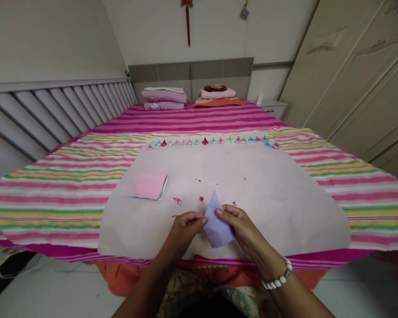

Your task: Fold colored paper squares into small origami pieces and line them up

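Note:
A folded lavender paper piece (216, 221) with a pointed top is held between both hands just above a large pale pink sheet (268, 194) spread on the bed. My left hand (185, 226) pinches its left edge with closed fingers. My right hand (239, 224), a white bead bracelet on its wrist, grips the right side with thumb on top. A stack of pink and light blue square papers (149, 186) lies to the left of my hands. A row of several small folded paper figures (212, 141) lines the sheet's far edge.
The bed carries a striped pink, green and yellow cover (53, 185). Folded blankets and pillows (166, 98) sit at the headboard. Small paper scraps (177, 201) dot the sheet. A slatted rail (53, 110) runs on the left, a wardrobe (358, 75) stands on the right.

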The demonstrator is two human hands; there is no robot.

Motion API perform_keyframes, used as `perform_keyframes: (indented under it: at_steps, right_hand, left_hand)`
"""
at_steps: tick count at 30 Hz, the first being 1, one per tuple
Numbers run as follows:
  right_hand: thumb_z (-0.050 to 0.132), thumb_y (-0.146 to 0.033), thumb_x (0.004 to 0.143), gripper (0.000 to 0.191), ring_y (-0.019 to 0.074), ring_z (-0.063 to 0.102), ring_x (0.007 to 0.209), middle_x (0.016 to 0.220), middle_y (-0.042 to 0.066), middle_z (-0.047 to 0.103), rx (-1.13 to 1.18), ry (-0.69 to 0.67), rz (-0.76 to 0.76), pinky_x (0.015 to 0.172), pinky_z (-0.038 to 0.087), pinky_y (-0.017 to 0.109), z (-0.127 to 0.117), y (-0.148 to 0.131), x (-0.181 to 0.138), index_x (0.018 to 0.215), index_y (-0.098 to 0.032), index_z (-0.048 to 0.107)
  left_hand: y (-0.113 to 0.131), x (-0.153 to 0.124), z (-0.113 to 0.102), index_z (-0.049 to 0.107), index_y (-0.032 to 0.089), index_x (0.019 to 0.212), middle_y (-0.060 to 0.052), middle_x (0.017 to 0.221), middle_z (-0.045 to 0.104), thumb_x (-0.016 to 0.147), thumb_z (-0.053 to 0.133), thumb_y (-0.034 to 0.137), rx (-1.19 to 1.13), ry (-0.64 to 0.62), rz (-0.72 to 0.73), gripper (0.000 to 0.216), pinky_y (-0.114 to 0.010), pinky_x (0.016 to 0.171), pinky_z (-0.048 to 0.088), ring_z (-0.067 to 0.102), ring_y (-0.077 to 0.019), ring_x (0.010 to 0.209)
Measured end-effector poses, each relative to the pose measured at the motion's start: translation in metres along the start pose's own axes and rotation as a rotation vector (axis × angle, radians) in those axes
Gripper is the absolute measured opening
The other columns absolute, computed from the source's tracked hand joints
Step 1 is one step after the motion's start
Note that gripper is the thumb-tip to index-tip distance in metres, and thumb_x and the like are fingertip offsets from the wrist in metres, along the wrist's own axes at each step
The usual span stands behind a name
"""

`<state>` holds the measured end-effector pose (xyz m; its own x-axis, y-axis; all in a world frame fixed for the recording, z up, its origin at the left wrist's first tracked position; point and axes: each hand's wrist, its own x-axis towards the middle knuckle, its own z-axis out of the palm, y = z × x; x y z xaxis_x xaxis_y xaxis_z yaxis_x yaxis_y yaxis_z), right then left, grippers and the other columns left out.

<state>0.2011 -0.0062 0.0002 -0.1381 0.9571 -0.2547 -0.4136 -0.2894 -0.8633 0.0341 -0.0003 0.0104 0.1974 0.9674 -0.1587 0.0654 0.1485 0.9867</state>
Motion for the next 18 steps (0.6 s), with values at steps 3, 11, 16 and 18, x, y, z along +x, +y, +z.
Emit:
perform_keyframes:
  at_steps: [3, 11, 16, 18]
  right_hand:
    - [0.080, -0.044, 0.064, 0.034, 0.0102, 0.057, 0.053, 0.060, 0.000, 0.065, -0.050, -0.026, 0.053, 0.050, 0.043, 0.020, -0.006, 0.005, -0.001, 0.071, -0.014, 0.067]
    - [0.067, -0.053, 0.076, 0.037, 0.0147, 0.063, 0.042, 0.059, 0.005, 0.070, 0.009, -0.178, 0.233, 0.038, 0.042, 0.020, -0.016, 0.011, -0.008, 0.079, -0.017, 0.059]
    - [0.081, -0.035, 0.065, 0.033, 0.0160, 0.069, 0.070, 0.085, 0.007, 0.074, 0.105, -0.106, 0.082, 0.064, 0.051, 0.025, -0.013, 0.006, -0.007, 0.089, -0.016, 0.067]
    - [0.085, -0.030, 0.060, 0.033, 0.0158, 0.067, 0.074, 0.082, 0.005, 0.074, 0.110, -0.046, 0.017, 0.071, 0.050, 0.027, -0.011, 0.005, -0.005, 0.087, -0.016, 0.071]
  left_hand:
    - [0.001, 0.001, -0.004, 0.069, 0.014, 0.069, 0.006, 0.048, 0.049, 0.067, 0.071, 0.037, -0.031, 0.077, 0.011, 0.023, -0.020, 0.046, 0.028, 0.039, -0.0066, 0.046]
    - [0.001, -0.001, -0.009, 0.062, 0.016, 0.083, -0.004, 0.070, 0.071, 0.071, 0.069, 0.044, -0.136, 0.083, -0.074, 0.031, -0.021, 0.049, 0.041, 0.064, -0.0129, 0.053]
    - [0.000, -0.003, -0.007, 0.063, 0.015, 0.080, -0.006, 0.078, 0.073, 0.071, 0.070, 0.043, -0.166, 0.048, -0.110, 0.031, -0.021, 0.053, 0.046, 0.067, -0.0134, 0.060]
    - [-0.001, -0.003, -0.007, 0.064, 0.015, 0.078, -0.005, 0.078, 0.073, 0.070, 0.071, 0.044, -0.181, 0.046, -0.117, 0.031, -0.022, 0.056, 0.048, 0.068, -0.0144, 0.065]
